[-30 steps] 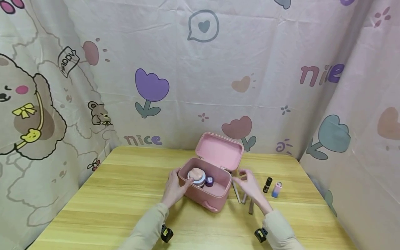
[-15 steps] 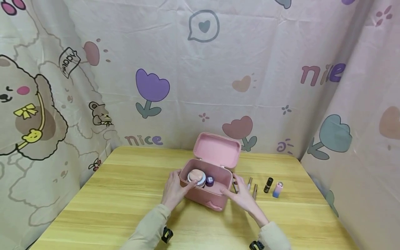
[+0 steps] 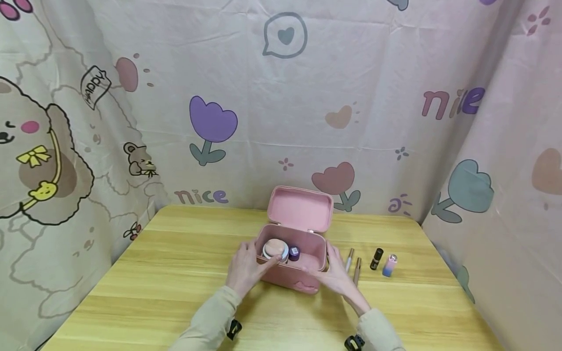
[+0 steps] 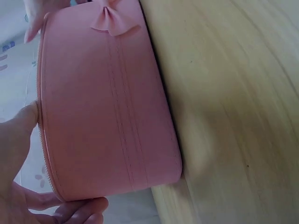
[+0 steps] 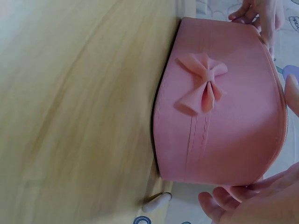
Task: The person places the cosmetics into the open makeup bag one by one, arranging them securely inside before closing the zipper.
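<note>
A pink cosmetic case [image 3: 281, 278] stands on the table with its lid [image 3: 300, 208] raised at the back. Inside sit a round white jar with a beige puff-like top [image 3: 274, 247] and a small purple jar [image 3: 294, 253]. My left hand [image 3: 243, 269] grips the case's left side, thumb over the front rim. At the right end my right hand [image 3: 335, 276] holds the case, its thumb at the front rim and its fingers along the side. A bow [image 5: 205, 84] decorates the front wall, plain in the right wrist view.
Right of the case lie two slim cosmetic tubes [image 3: 357, 272], partly behind my right hand. Farther right are a black tube [image 3: 376, 259] and a pink-and-blue lipstick [image 3: 389, 265]. A printed curtain [image 3: 263, 97] hangs behind the wooden table [image 3: 175, 273].
My right hand has come from the slim tubes onto the case's right side. The case has turned slightly, its front now facing me more squarely. The left hand has kept its hold.
</note>
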A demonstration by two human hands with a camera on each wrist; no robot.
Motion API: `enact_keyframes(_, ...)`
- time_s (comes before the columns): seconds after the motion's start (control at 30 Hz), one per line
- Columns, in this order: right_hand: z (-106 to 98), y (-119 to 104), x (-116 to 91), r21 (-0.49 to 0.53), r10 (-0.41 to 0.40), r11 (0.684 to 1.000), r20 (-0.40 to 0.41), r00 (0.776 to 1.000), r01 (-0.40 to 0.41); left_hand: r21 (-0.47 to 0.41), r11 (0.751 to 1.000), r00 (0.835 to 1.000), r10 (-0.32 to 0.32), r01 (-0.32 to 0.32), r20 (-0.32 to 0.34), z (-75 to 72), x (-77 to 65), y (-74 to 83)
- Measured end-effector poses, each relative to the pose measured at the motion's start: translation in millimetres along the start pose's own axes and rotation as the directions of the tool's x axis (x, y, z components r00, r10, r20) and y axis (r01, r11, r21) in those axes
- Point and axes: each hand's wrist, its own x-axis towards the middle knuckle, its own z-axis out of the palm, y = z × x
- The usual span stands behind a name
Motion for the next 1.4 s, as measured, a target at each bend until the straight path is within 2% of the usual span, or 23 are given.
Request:
enact_keyframes(0.1, -0.5, 1.4, 3.5, -0.017, -0.006, 1.0, -0.002, 1.0, 0.006, 0.064, 0.996, 0.998, 0.059, -0.056, -0.031, 0.9, -1.3, -0.1)
enact_keyframes(0.2, -3.2, 3.6, 7.3, -0.013, 0.011, 1.0, 0.012, 1.0, -0.011, 0.092, 0.992, 0.995, 0.092, -0.087, -0.048, 1.6, -3.5, -0.5)
enact_keyframes(0.33, -9.0, 8.5, 11.6, 0.016, 0.031, 0.999, 0.045, 0.999, -0.032, 0.105, 0.988, 0.992, 0.118, -0.113, -0.038, 0.0, -6.2, -1.9)
enact_keyframes(0.47, -14.2, 14.0, 14.9, 0.055, 0.049, 0.997, 0.084, 0.995, -0.053, 0.069, 0.987, 0.99, 0.143, -0.142, -0.008, -5.0, -6.4, -4.7)
enact_keyframes(0.6, -18.8, 17.7, 17.3, 0.061, 0.052, 0.996, 0.111, 0.992, -0.059, -0.017, 0.986, 0.986, 0.167, -0.167, 0.009, -10.0, -2.0, -10.8)
enact_keyframes(0.7, -21.1, 19.1, 18.8, 0.06, 0.047, 0.997, 0.133, 0.99, -0.055, -0.094, 0.984, 0.987, 0.157, -0.153, 0.03, -13.7, 5.7, -17.5)
enact_keyframes(0.8, -22.9, 19.4, 20.4, 0.083, 0.05, 0.994, 0.159, 0.986, -0.064, -0.204, 0.974, 0.991, 0.114, -0.097, 0.076, -16.7, 17.2, -25.5)
enact_keyframes(0.9, -24.7, 20.3, 22.5, 0.108, 0.053, 0.991, 0.184, 0.982, -0.073, -0.353, 0.935, 0.989, 0.082, -0.033, 0.125, -19.2, 30.6, -34.0)
enact_keyframes(1.0, -26.3, 21.0, 24.6, 0.136, 0.054, 0.987, 0.201, 0.978, -0.082, -0.448, 0.894, 0.983, 0.066, 0.019, 0.173, -20.7, 42.2, -41.7)
enact_keyframes(1.07, -26.5, 22.2, 26.2, 0.149, 0.059, 0.985, 0.207, 0.976, -0.091, -0.46, 0.887, 0.976, 0.069, 0.035, 0.206, -21.0, 48.1, -45.2)
enact_keyframes(1.2, -26.4, 23.7, 28.0, 0.156, 0.072, 0.982, 0.212, 0.975, -0.107, -0.449, 0.892, 0.961, 0.08, 0.049, 0.264, -17.5, 55.6, -47.6)
enact_keyframes(1.3, -26.6, 24.3, 28.6, 0.164, 0.075, 0.98, 0.211, 0.975, -0.11, -0.471, 0.88, 0.951, 0.091, 0.062, 0.295, -13.2, 58.8, -47.9)
enact_keyframes(1.4, -27.0, 24.1, 29.3, 0.187, 0.075, 0.975, 0.217, 0.973, -0.117, -0.506, 0.862, 0.944, 0.136, 0.037, 0.301, -10.2, 59.9, -48.8)
